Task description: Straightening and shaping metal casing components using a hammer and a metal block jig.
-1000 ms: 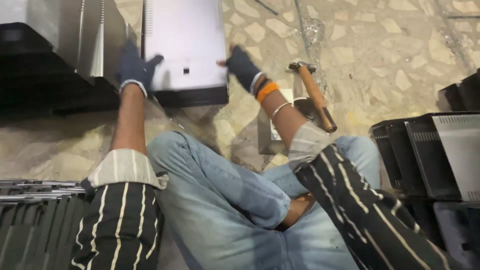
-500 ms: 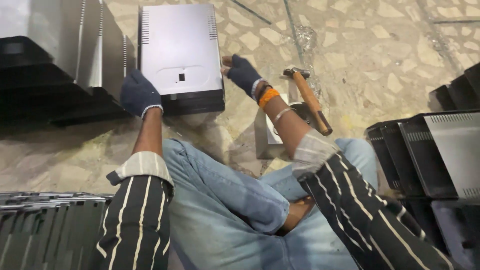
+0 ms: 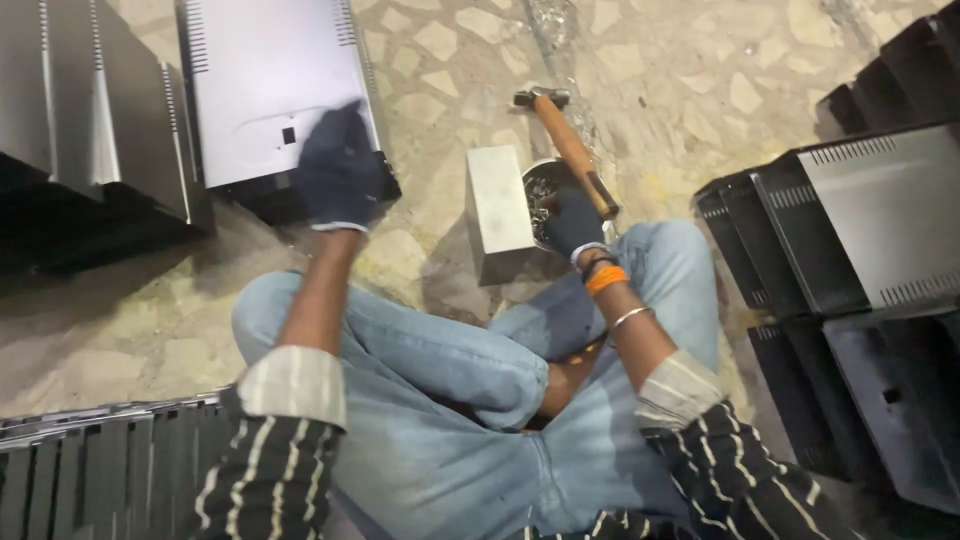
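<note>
I sit cross-legged on a stone floor in blue jeans. My left hand (image 3: pixel 340 170), in a dark glove, rests on the near right corner of a grey metal casing (image 3: pixel 260 90) lying flat in front of me. My right hand (image 3: pixel 573 222), also gloved, reaches into a small round bowl (image 3: pixel 540 190) of small metal pieces beside my knee; what its fingers hold cannot be seen. A wooden-handled hammer (image 3: pixel 572 150) lies across the bowl's far side. A small grey metal block (image 3: pixel 497 205) stands left of the bowl.
More grey casings (image 3: pixel 90 120) are stacked at the far left. Black metal casings (image 3: pixel 860 250) are stacked on the right. A pile of flat slotted metal panels (image 3: pixel 100 470) lies at the near left. Pale stone floor (image 3: pixel 680 70) stretches ahead.
My right hand has left the casing's right edge and dropped back to the bowl by my knee. My left hand has shifted from the casing's left side to its near right corner.
</note>
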